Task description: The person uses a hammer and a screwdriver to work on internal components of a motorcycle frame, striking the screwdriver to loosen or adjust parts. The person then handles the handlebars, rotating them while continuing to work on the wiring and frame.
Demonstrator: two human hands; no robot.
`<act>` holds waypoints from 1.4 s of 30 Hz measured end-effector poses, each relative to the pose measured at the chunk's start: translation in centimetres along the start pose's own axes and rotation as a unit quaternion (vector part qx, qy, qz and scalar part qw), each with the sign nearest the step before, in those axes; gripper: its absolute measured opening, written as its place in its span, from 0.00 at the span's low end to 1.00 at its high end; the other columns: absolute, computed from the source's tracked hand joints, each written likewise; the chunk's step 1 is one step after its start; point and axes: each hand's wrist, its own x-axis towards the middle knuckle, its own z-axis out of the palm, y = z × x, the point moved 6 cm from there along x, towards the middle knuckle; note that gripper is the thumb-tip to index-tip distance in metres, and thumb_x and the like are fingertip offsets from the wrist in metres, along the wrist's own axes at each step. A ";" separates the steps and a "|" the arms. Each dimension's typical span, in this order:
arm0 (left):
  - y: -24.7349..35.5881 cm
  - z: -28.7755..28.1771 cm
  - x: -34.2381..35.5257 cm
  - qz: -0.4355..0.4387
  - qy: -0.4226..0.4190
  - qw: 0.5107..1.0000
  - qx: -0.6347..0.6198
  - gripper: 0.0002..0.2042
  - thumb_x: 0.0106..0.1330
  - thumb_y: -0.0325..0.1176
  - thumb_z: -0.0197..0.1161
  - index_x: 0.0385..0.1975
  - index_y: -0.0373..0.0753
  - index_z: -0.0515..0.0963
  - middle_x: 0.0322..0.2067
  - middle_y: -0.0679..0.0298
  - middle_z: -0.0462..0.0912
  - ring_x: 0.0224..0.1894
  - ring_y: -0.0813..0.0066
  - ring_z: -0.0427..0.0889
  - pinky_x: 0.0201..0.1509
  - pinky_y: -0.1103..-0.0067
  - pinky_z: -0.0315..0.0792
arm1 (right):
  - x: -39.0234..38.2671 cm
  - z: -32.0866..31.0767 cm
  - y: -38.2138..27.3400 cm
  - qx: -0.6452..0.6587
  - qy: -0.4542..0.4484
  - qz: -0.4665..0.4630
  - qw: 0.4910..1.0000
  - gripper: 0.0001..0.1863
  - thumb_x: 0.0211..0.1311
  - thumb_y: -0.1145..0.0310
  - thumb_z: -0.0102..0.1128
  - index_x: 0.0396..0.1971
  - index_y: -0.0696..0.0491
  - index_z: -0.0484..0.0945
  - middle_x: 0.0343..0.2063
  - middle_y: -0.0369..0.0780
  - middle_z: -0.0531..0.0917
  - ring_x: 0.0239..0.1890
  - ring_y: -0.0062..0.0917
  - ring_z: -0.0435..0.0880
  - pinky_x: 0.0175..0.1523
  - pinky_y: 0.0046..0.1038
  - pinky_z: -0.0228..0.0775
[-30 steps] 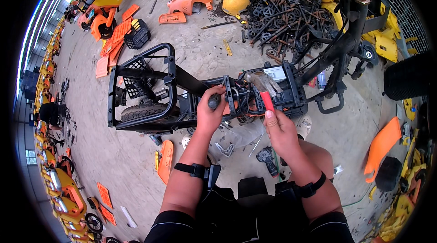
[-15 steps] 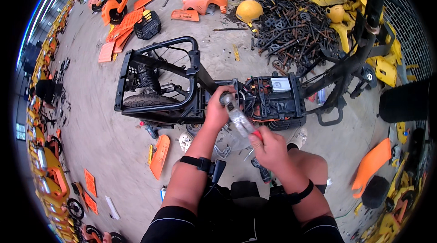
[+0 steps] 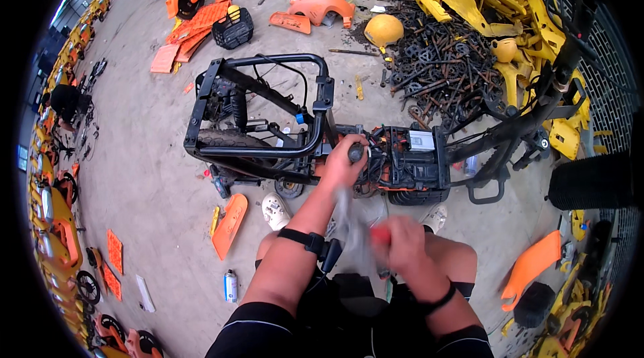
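Metal parts (image 3: 443, 66) — behind the frame (image 3: 325, 95)

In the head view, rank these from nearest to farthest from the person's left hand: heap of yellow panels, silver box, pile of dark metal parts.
From the left hand:
1. Silver box: just to its right.
2. Pile of dark metal parts: ahead and right, on the floor.
3. Heap of yellow panels: farther ahead and right, beyond the pile.

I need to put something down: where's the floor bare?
It's bare between the black frame and small orange strips at left, and between the frame and curved orange panel at right. Crowded: the metal pile and yellow panels.
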 end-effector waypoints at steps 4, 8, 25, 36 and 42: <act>-3.0 -1.2 -0.4 -0.039 -0.002 0.998 0.041 0.12 0.62 0.23 0.67 0.44 0.37 0.75 0.39 0.53 0.82 0.42 0.54 0.83 0.48 0.70 0.75 | 0.0 1.4 2.8 -0.052 -0.025 0.139 0.989 0.17 0.65 0.57 0.65 0.27 0.54 0.73 0.16 0.45 0.78 0.20 0.42 0.81 0.25 0.39 0.71; -1.7 -0.5 -0.7 -0.032 -0.005 0.999 0.038 0.11 0.63 0.25 0.67 0.43 0.36 0.76 0.42 0.52 0.83 0.44 0.54 0.83 0.49 0.71 0.75 | -1.9 -0.9 4.1 -0.040 0.019 0.178 0.983 0.17 0.68 0.56 0.62 0.30 0.55 0.73 0.17 0.47 0.78 0.21 0.46 0.80 0.26 0.42 0.70; 1.4 0.6 0.8 0.004 -0.001 1.000 0.027 0.08 0.67 0.20 0.62 0.44 0.34 0.75 0.45 0.57 0.83 0.58 0.65 0.80 0.63 0.72 0.71 | -3.9 -1.0 14.6 0.293 0.045 0.445 0.845 0.24 0.77 0.47 0.49 0.28 0.53 0.72 0.16 0.28 0.67 0.16 0.11 0.64 0.22 0.17 0.56; 0.9 1.6 0.9 -0.024 -0.008 0.999 0.022 0.08 0.67 0.19 0.62 0.44 0.35 0.75 0.44 0.58 0.83 0.58 0.65 0.80 0.63 0.72 0.71 | -3.9 -1.2 14.8 0.323 0.041 0.425 0.844 0.24 0.76 0.48 0.50 0.29 0.54 0.73 0.18 0.29 0.69 0.18 0.11 0.65 0.24 0.18 0.57; 1.1 1.7 1.1 -0.006 -0.012 0.999 0.030 0.08 0.67 0.19 0.61 0.43 0.35 0.75 0.44 0.58 0.83 0.57 0.65 0.81 0.62 0.72 0.72 | -3.8 -1.2 14.7 0.320 0.028 0.426 0.846 0.24 0.76 0.48 0.50 0.29 0.54 0.73 0.18 0.29 0.69 0.19 0.11 0.65 0.25 0.18 0.58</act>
